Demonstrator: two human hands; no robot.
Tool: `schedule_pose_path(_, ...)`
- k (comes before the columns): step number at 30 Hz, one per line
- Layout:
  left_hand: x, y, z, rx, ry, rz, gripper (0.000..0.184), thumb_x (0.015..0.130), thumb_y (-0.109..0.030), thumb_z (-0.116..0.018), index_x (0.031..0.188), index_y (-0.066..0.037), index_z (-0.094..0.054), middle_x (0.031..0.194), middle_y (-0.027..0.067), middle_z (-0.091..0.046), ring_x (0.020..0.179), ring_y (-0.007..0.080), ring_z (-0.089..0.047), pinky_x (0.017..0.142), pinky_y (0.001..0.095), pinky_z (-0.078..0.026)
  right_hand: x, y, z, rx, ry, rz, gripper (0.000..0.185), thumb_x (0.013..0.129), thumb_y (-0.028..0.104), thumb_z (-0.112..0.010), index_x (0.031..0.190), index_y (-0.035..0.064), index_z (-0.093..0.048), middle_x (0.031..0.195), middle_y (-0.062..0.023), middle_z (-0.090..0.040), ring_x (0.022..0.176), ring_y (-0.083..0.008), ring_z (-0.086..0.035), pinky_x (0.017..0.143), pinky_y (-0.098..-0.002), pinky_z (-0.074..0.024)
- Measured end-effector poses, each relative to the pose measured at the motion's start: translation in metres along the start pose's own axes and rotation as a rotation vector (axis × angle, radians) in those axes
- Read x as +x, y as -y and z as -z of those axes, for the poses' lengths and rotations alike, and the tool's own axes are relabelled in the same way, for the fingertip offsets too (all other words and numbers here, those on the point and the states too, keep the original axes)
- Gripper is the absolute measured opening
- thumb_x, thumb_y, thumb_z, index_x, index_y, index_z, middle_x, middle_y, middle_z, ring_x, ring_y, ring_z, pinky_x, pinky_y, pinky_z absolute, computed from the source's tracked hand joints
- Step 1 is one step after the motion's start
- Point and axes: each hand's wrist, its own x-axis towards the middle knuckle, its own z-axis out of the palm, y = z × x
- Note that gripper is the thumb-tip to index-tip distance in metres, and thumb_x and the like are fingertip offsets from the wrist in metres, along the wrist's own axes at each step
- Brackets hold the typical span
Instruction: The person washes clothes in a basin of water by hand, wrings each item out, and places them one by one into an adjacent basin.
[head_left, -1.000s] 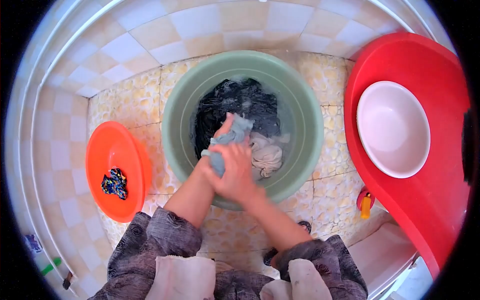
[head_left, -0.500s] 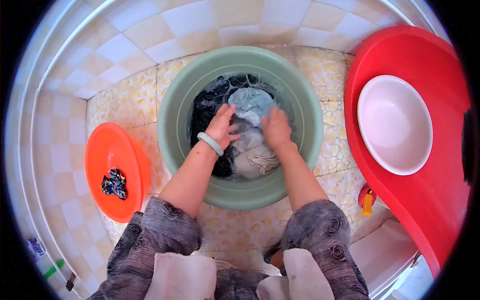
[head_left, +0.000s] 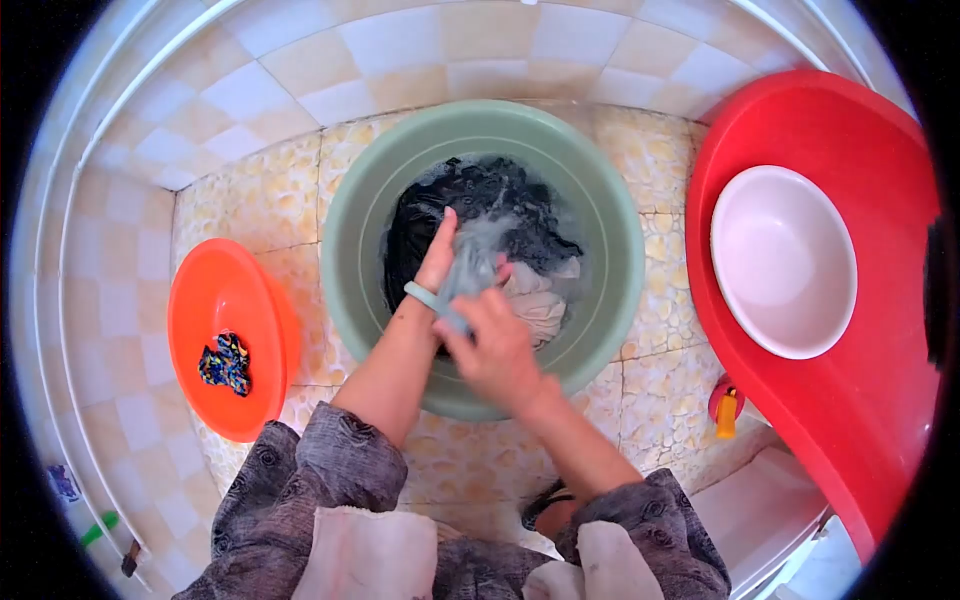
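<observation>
In a green basin point(head_left: 345, 250) of soapy water, a wet light blue cloth point(head_left: 474, 262) is stretched between my two hands and smeared by motion. My left hand point(head_left: 436, 262), with a pale bangle point(head_left: 425, 295) at the wrist, has the cloth across its palm. Its thumb points up, and pink fingertips show past the cloth's right side. My right hand point(head_left: 495, 345) is nearer to me, its fingers closed on the cloth's lower end beside the bangle. Black clothes point(head_left: 495, 195) soak at the back and left of the basin. A beige cloth point(head_left: 535, 305) lies at the right.
An orange basin point(head_left: 215, 285) with a colourful patterned cloth point(head_left: 226, 364) in it stands at the left. On the right, a white basin point(head_left: 785, 260) sits on a red surface point(head_left: 880, 340). A yellow-handled item point(head_left: 726, 415) is below its edge. Tiled walls point(head_left: 390, 45) border the floor.
The light blue cloth has come up from the water and is stretched between my hands. My right hand has moved left and toward me. More black cloth shows at the back.
</observation>
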Motion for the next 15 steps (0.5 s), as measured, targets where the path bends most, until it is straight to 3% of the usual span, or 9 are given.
schedule_pose_path(1,0.001,-0.004,0.006,-0.034,0.016,0.057,0.053,0.091,-0.058,-0.045,0.109,-0.01,-0.059,0.095,0.01,-0.064,0.084,0.0186,-0.061,0.077,0.0323,-0.052,-0.008,0.014,-0.006,0.036,0.034,-0.025,0.026,0.077,0.019,-0.071,0.094,0.0036,-0.058,0.083,-0.0126,-0.051,0.071,-0.0304,-0.056,0.062,-0.0388,-0.0464)
schedule_pose_path(4,0.002,0.005,0.031,-0.062,0.281,0.117,0.048,0.09,-0.052,-0.052,0.112,-0.01,-0.056,0.104,0.0102,-0.062,0.09,0.0231,-0.063,0.076,0.0348,-0.054,-0.005,0.005,-0.032,-0.003,-0.095,0.083,0.023,0.078,0.021,-0.07,0.089,0.0056,-0.058,0.082,-0.0116,-0.051,0.068,-0.0303,-0.056,0.059,-0.0405,-0.0456)
schedule_pose_path(6,-0.003,0.034,0.002,-0.061,-0.029,-0.197,0.039,0.093,-0.045,-0.05,0.108,-0.01,-0.058,0.099,0.0072,-0.063,0.086,0.0189,-0.062,0.073,0.0321,-0.053,0.017,-0.034,-0.034,-0.214,-0.207,0.102,0.022,0.079,0.029,-0.065,0.078,0.0085,-0.055,0.077,-0.0105,-0.052,0.066,-0.0326,-0.057,0.058,-0.0415,-0.0466)
schedule_pose_path(7,-0.01,0.045,-0.012,-0.062,-0.193,-0.346,0.035,0.095,-0.042,-0.049,0.107,-0.011,-0.059,0.097,0.0057,-0.064,0.083,0.0168,-0.062,0.072,0.0308,-0.053,0.029,-0.056,-0.031,-0.212,-0.232,0.03,0.024,0.08,0.03,-0.062,0.075,0.0084,-0.054,0.075,-0.0118,-0.053,0.065,-0.0339,-0.057,0.058,-0.0427,-0.0466)
schedule_pose_path(8,-0.01,0.046,-0.014,-0.012,-0.239,-0.297,0.027,0.093,-0.034,-0.051,0.106,-0.012,-0.06,0.101,0.003,-0.065,0.092,0.0166,-0.062,0.086,0.0312,-0.05,0.044,-0.075,-0.024,-0.216,-0.256,-0.034,0.027,0.082,0.032,-0.06,0.071,0.0083,-0.053,0.072,-0.0132,-0.054,0.063,-0.0351,-0.057,0.059,-0.0439,-0.0466)
schedule_pose_path(12,-0.008,0.026,-0.027,0.161,-0.198,-0.26,0.029,0.095,-0.035,-0.049,0.104,-0.01,-0.06,0.102,0.0044,-0.065,0.099,0.0167,-0.059,0.086,0.0336,-0.048,0.077,-0.119,0.008,-0.343,0.093,-0.441,0.041,0.091,0.042,-0.042,0.085,0.0065,-0.063,0.088,-0.0214,-0.065,0.08,-0.0404,-0.062,0.074,-0.0497,-0.0485)
schedule_pose_path(13,-0.001,0.02,-0.027,0.212,-0.198,-0.283,0.03,0.095,-0.035,-0.048,0.106,-0.009,-0.059,0.102,0.0049,-0.064,0.098,0.0169,-0.059,0.086,0.0339,-0.047,0.075,-0.129,0.011,-0.329,0.069,-0.495,0.048,0.092,0.044,-0.036,0.09,0.0054,-0.065,0.094,-0.0247,-0.064,0.085,-0.0417,-0.062,0.079,-0.0511,-0.0478)
schedule_pose_path(15,0.015,0.006,-0.025,0.309,-0.206,-0.34,0.033,0.095,-0.034,-0.047,0.11,-0.006,-0.058,0.103,0.006,-0.062,0.096,0.0175,-0.058,0.085,0.0345,-0.045,0.08,-0.147,0.015,-0.369,0.01,-0.617,0.042,0.093,0.04,-0.039,0.097,0.003,-0.06,0.099,-0.0249,-0.062,0.087,-0.0441,-0.061,0.08,-0.052,-0.0475)
